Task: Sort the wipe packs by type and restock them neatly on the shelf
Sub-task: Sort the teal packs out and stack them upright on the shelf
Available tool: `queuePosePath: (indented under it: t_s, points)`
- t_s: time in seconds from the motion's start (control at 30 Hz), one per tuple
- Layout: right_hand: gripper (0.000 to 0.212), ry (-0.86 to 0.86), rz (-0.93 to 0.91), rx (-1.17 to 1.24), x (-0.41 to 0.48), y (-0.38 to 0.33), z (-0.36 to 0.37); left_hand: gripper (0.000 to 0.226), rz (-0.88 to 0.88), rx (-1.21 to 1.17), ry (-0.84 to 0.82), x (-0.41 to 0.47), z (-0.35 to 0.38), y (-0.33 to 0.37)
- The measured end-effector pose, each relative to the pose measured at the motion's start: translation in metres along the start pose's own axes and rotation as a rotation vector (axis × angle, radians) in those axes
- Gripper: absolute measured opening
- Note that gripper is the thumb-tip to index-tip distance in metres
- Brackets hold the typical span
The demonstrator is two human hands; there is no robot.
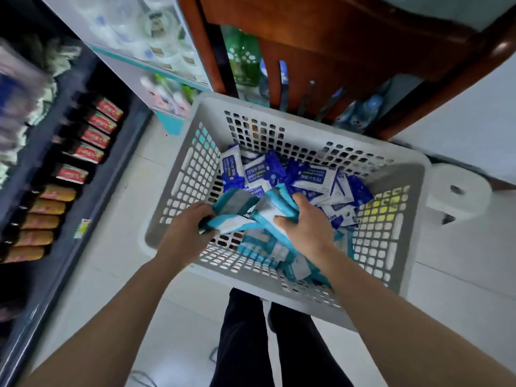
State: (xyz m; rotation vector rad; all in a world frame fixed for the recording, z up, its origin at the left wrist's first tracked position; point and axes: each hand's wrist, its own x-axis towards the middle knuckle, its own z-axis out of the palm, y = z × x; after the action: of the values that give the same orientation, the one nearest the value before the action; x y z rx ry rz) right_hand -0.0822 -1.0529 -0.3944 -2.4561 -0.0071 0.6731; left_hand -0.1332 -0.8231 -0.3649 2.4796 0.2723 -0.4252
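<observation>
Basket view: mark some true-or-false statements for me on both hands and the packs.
1. The left hand grips teal packs. True.
2. The right hand is empty. False: it grips teal packs too.
3. The dark blue packs lie at the far side of the basket. True.
4. The basket holds one kind of pack only. False: it holds both teal and dark blue ones.

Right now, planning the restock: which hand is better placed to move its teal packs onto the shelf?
Probably left. The left hand grips teal packs at the left wall of the basket, nearest the shelf. The right hand, gripping more teal packs, sits farther across.
</observation>
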Motion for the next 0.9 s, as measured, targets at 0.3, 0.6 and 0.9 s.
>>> queuePosePath:
  t_s: [0.3,0.6,0.9]
  points:
    - [0.039,0.05,-0.155,0.201,-0.004,-0.065,-0.033,0.032,-0.122,-0.31,0.206,-0.024,-0.051,0.032]
    - [0.027,0.032,-0.342,0.238,-0.008,-0.183,-0.055,0.054,-0.18,-0.558,0.347,-0.05,-0.152,0.005]
    - [0.01,-0.123,-0.465,0.325,-0.034,-0.347,-0.02,0.018,-0.176,-0.939,0.487,-0.097,-0.264,-0.081]
